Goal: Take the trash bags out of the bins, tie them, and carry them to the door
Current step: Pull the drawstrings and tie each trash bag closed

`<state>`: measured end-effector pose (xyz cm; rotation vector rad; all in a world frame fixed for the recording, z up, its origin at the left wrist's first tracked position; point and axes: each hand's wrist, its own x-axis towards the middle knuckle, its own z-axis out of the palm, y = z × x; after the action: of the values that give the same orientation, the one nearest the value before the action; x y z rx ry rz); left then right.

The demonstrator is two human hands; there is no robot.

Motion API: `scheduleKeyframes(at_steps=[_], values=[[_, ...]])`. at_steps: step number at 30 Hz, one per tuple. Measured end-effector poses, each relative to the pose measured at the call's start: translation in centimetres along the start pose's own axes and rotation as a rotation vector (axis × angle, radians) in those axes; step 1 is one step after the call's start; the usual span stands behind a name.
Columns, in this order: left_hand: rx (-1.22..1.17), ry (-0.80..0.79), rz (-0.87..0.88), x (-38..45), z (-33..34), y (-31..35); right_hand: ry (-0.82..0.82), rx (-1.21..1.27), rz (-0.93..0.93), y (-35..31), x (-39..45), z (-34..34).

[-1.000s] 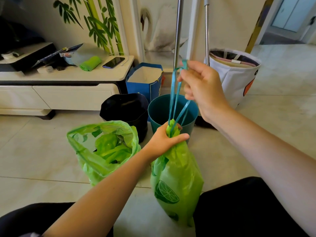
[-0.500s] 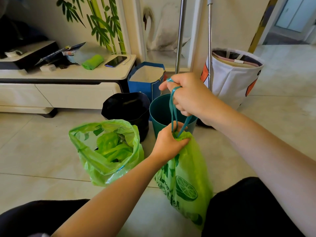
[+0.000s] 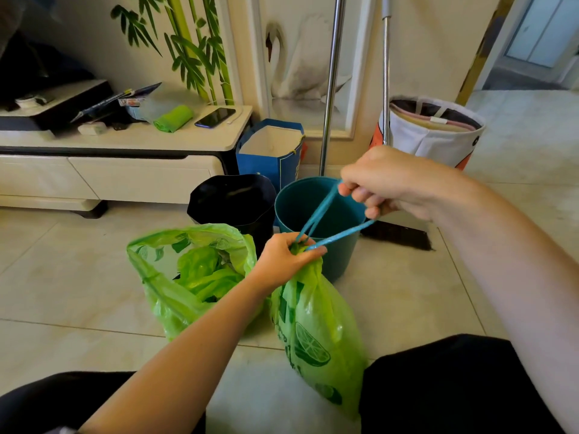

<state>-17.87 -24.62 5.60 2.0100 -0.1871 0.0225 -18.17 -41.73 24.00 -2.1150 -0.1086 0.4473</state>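
Note:
A green trash bag with lime prints [image 3: 316, 333] rests on the floor between my knees. My left hand [image 3: 286, 258] pinches its gathered neck. My right hand [image 3: 382, 183] holds the bag's blue drawstring [image 3: 326, 220], which runs taut in two strands from the neck up to my fingers. A second green trash bag [image 3: 188, 277] stands open to the left, with crumpled green plastic inside. Behind them stand a teal bin [image 3: 316, 211] without a bag and a black bin [image 3: 232, 198].
A blue paper bag [image 3: 269, 151] stands behind the bins. Two metal poles [image 3: 332, 73] lean on the wall, with a broom head [image 3: 398, 236] on the floor. A white fabric basket [image 3: 432, 130] sits at the right. A low cabinet [image 3: 125, 164] carries a phone and clutter. A doorway opens at the top right.
My right hand came down from high above the bag and moved right, drawing the blue drawstring out sideways. The bag's neck stays pinched in my left hand.

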Motion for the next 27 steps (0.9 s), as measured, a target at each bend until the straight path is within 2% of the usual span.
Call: scheduleKeyframes(at_steps=[3,7,11,16,17,21,24,27], values=[[0.161,0.044,0.047,-0.1,0.7,0.0,-0.025,0.329,-0.161,-0.5,-0.1,0.9],[0.160,0.022,0.031,-0.8,0.9,-0.8,0.084,0.598,-0.286,-0.6,0.2,1.9],[0.189,-0.083,-0.045,-0.9,0.2,-0.9,0.134,0.589,-0.328,-0.1,1.0,3.1],[0.401,-0.319,-0.094,-0.9,-1.9,0.4,0.122,0.437,-0.368,0.5,1.8,3.9],[0.407,-0.312,-0.054,-0.7,-2.7,1.0,0.123,0.450,-0.378,0.5,1.8,4.1],[0.380,-0.121,0.087,-0.1,-6.0,3.1,0.140,0.524,-0.423,0.2,1.9,4.0],[0.230,-0.050,-0.023,-0.4,-6.6,3.2,0.205,0.574,-0.391,0.4,2.2,3.6],[0.155,-0.054,-0.096,-0.9,-5.7,2.5,0.336,0.434,-0.374,0.8,2.5,3.5]])
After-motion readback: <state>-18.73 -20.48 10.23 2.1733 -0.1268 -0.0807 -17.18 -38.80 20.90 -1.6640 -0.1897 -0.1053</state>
